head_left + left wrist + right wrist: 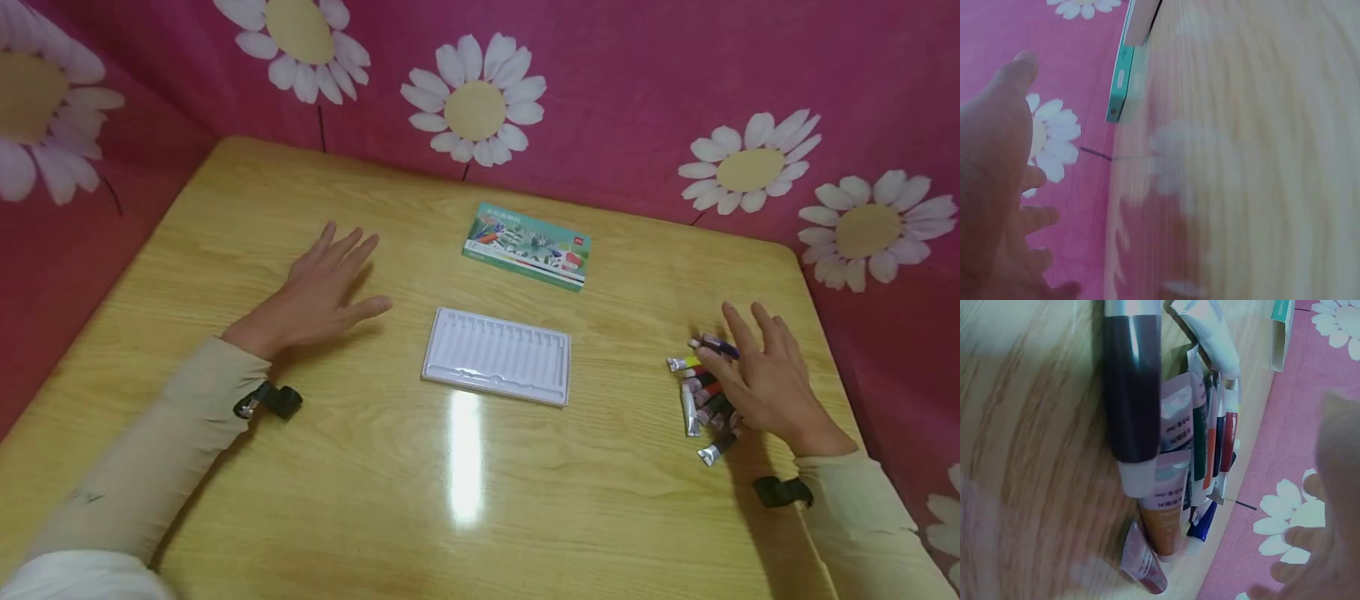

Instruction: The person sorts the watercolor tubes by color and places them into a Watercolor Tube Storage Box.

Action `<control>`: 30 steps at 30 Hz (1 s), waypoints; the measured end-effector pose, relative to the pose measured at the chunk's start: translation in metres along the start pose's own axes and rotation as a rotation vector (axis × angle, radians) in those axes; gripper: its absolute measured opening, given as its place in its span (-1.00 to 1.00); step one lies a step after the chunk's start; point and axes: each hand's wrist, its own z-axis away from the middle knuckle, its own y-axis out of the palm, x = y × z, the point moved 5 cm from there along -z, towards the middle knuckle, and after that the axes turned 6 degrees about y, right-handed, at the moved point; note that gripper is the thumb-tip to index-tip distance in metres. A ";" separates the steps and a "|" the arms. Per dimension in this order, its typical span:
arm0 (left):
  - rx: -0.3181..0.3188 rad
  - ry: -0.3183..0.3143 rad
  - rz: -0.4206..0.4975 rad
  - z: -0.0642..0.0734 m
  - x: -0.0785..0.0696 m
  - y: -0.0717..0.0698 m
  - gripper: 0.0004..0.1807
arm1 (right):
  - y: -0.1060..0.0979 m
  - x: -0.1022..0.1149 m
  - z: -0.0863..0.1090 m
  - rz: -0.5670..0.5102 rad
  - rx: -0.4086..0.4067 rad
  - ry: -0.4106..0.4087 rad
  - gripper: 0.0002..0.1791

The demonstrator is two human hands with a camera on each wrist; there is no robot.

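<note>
My left hand is held over the left part of the table with fingers spread, holding nothing. On the right, my right hand hovers at a loose pile of small paint tubes, its fingers extended and partly covering them. Whether it touches any tube I cannot tell. In the right wrist view, a dark tube lies nearest, with an ochre tube and a blue one beyond. Between the hands lies a white plastic tray with a row of narrow slots, no tubes in them.
Behind the tray lies a flat green paint box with a flower picture. The wooden table reflects a bright light strip in front of the tray. A pink cloth with daisies hangs along the far and side edges.
</note>
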 end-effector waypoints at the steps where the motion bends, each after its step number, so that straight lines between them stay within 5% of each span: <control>1: 0.003 0.005 0.009 -0.001 -0.003 0.002 0.05 | 0.000 0.000 0.000 0.001 -0.004 0.002 -0.10; 7: 0.031 0.036 0.035 -0.010 -0.015 0.015 0.09 | -0.001 0.005 0.002 0.004 -0.043 -0.031 -0.13; 15: 0.103 0.093 0.074 -0.018 -0.033 0.031 0.21 | -0.001 0.019 0.010 0.059 -0.143 -0.173 -0.24; 22: 0.186 0.170 0.150 -0.022 -0.051 0.043 0.40 | -0.001 0.026 0.011 0.062 -0.069 -0.098 -0.38; 30: 0.235 0.227 0.176 -0.025 -0.066 0.052 0.37 | 0.002 0.041 0.016 0.086 -0.039 -0.105 -0.71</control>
